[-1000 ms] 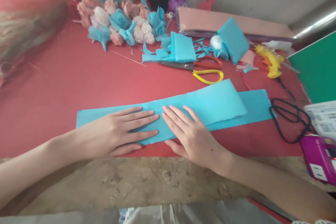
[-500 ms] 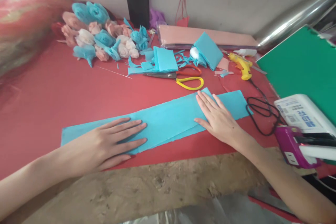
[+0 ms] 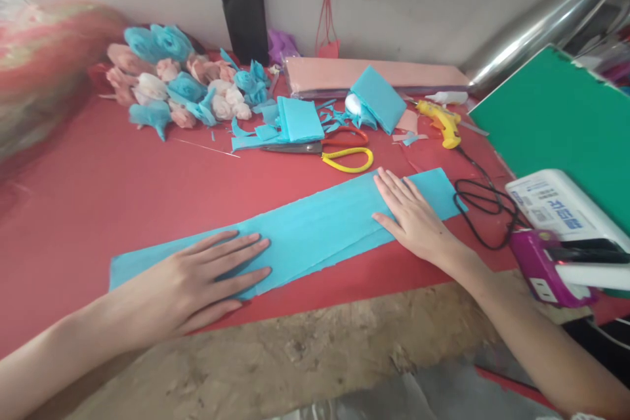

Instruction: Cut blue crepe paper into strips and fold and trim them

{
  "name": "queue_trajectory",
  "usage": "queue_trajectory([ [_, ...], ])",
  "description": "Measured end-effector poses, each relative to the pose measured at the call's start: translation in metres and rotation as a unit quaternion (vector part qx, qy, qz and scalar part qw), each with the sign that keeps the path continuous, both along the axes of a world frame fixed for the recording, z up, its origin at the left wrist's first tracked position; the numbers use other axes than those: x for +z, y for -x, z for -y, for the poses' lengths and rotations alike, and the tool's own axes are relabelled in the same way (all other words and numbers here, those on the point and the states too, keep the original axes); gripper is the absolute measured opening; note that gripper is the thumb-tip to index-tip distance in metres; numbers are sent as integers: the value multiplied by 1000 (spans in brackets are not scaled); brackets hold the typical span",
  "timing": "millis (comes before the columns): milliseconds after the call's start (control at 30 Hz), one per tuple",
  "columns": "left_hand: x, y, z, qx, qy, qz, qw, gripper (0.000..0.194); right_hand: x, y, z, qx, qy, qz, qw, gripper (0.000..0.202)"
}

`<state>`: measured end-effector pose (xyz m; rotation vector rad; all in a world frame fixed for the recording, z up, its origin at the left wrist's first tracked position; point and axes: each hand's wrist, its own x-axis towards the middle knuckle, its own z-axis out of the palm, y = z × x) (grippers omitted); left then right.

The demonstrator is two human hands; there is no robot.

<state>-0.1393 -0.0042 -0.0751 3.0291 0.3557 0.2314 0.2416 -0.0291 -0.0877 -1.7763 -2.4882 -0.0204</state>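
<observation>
A long strip of blue crepe paper (image 3: 315, 230) lies across the red table surface, with a layered edge along its lower side. My left hand (image 3: 207, 282) rests flat on its left part, fingers spread and pointing right. On the right part of the strip lies my right hand (image 3: 411, 220), palm down, its fingers stretched toward the upper left and the thumb apart. Neither hand grips anything. Above the strip are scissors (image 3: 347, 159) with one red and one yellow handle, beside a folded blue paper stack (image 3: 300, 119).
Paper flowers (image 3: 184, 88) are heaped at the back left. A second blue stack (image 3: 378, 98) leans near a pink paper pack (image 3: 364, 73). To the right are a yellow glue gun (image 3: 445, 123) with a black cable, a green board (image 3: 556, 118) and a purple power socket (image 3: 541, 269).
My right hand has slid slightly right along the strip, and the strip's upper flap edge no longer stands out beside its fingertips. The whole view has shifted a little.
</observation>
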Motion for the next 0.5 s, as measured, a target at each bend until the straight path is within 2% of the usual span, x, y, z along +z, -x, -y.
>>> queue_trajectory([
  [67, 2, -1, 1, -4, 7, 0, 1000, 41, -1, 0, 0, -6, 0, -6, 1000, 66],
  [200, 9, -5, 4, 29, 26, 8, 999, 37, 1, 0, 0, -11, 3, -5, 1000, 70],
  [333, 14, -13, 9, 52, 7, -5, 999, 38, 9, -2, -3, -6, 23, -25, 999, 63],
  [433, 16, -24, 14, 81, -22, 8, 996, 40, 20, -4, -13, -19, 30, -97, 995, 53],
  [500, 17, -33, 17, 101, -43, 29, 994, 37, 27, -6, -23, -78, 23, -181, 980, 44],
])
